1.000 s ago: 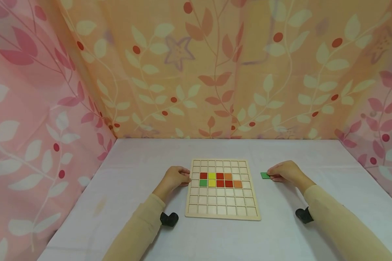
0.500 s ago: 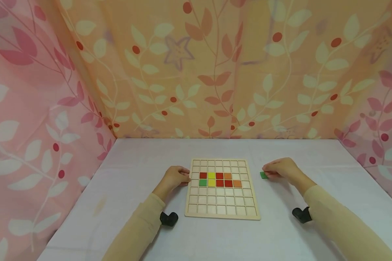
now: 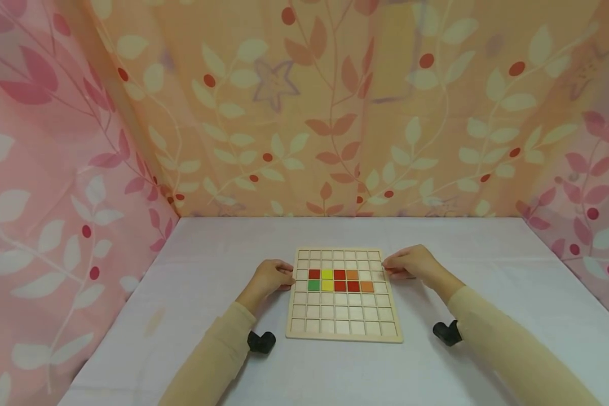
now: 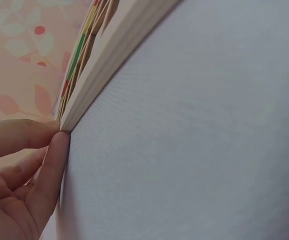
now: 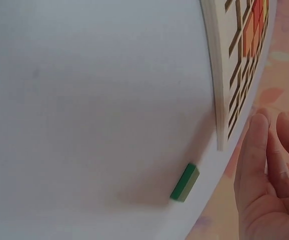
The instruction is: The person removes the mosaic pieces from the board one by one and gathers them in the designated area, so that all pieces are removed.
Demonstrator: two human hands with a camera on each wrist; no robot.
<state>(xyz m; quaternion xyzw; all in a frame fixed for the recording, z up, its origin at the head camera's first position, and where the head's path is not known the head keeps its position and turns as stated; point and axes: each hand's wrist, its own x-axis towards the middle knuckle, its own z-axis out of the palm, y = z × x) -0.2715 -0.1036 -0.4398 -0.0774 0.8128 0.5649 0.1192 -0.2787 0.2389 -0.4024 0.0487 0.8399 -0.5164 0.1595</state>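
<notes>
A square wooden grid board [image 3: 341, 312] lies on the white table, with red, yellow, green and orange square tiles in two of its rows. My left hand [image 3: 269, 277] pinches the board's left edge between thumb and finger; the left wrist view shows both fingertips on the rim. At the opposite side, my right hand [image 3: 411, 264] is by the right edge, its fingertips near the rim. In the right wrist view its thumb and fingers stand apart and nothing shows between them. A loose green tile [image 5: 185, 183] rests on the table beside the board, mostly hidden by that hand in the head view.
White cloth covers the table [image 3: 223, 237]. Floral curtains [image 3: 304, 113] close in the back and both sides. A black wrist strap piece [image 3: 260, 341] is on the left sleeve, and a matching black piece [image 3: 447, 333] on the right one.
My right hand has let go of the green tile and moved left, over to the board's right edge. The left hand keeps its place at the board.
</notes>
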